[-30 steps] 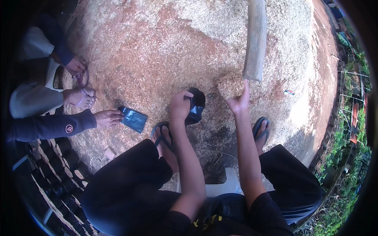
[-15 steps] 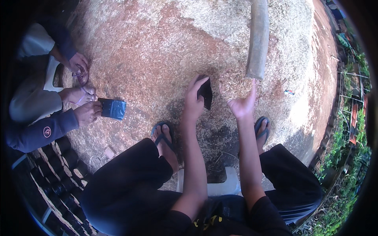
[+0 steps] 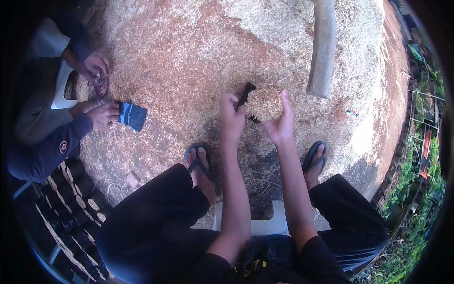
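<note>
In front of my feet, my left hand [image 3: 231, 116] grips a small black plastic bag [image 3: 245, 94], with the thumb and fingers on its edge. My right hand [image 3: 282, 118] is cupped with the thumb up, and a heap of pale, dry husks [image 3: 265, 102] lies in it against the bag's mouth. Most of the right fingers are hidden under the husks. Some dark bits show just below the heap, between the two hands.
A curved grey pipe [image 3: 322, 52] lies on the spread husks [image 3: 189, 61] beyond my right hand. At left, a seated co-worker's hand [image 3: 103, 115] holds another black bag [image 3: 132, 116]. Filled black bags [image 3: 71, 213] stand in rows at lower left. A white stool [image 3: 276, 220] is beneath me.
My right hand has come up with husks and moved left to the black bag. The bag has tilted in my left hand. The co-worker's bag has shifted slightly left and up.
</note>
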A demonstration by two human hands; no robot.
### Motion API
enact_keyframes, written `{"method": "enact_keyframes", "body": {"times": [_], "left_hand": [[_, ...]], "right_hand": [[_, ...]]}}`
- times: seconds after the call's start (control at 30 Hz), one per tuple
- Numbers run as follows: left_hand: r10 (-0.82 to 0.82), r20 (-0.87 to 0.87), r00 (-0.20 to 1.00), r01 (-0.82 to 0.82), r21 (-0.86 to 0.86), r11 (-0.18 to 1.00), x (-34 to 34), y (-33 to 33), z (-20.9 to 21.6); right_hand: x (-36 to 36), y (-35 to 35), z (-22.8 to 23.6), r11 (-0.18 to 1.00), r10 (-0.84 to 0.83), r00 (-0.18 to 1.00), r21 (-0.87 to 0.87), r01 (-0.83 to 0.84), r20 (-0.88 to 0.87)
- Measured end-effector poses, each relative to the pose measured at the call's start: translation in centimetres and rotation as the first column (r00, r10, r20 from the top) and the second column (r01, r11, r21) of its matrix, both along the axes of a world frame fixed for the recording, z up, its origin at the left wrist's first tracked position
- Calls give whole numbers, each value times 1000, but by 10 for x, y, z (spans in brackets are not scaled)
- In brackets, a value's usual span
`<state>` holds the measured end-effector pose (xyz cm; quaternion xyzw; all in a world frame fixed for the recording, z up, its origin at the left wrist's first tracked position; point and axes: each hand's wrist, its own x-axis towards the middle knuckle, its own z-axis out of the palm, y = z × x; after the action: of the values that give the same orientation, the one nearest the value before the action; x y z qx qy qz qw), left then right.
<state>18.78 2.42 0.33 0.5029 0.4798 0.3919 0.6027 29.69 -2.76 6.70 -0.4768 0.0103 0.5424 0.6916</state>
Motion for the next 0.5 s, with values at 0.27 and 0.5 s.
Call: {"method": "enact_keyframes", "body": {"times": [0.27, 0.5], "left_hand": [[-41, -299, 953, 60, 54, 997, -17, 8, 6], [18, -243, 970, 13, 127, 992, -15, 5, 3]], "right_hand": [[-2, 5, -27, 969, -174, 980, -159, 188, 99], [0, 2, -32, 966, -162, 968, -171, 196, 193]]}}
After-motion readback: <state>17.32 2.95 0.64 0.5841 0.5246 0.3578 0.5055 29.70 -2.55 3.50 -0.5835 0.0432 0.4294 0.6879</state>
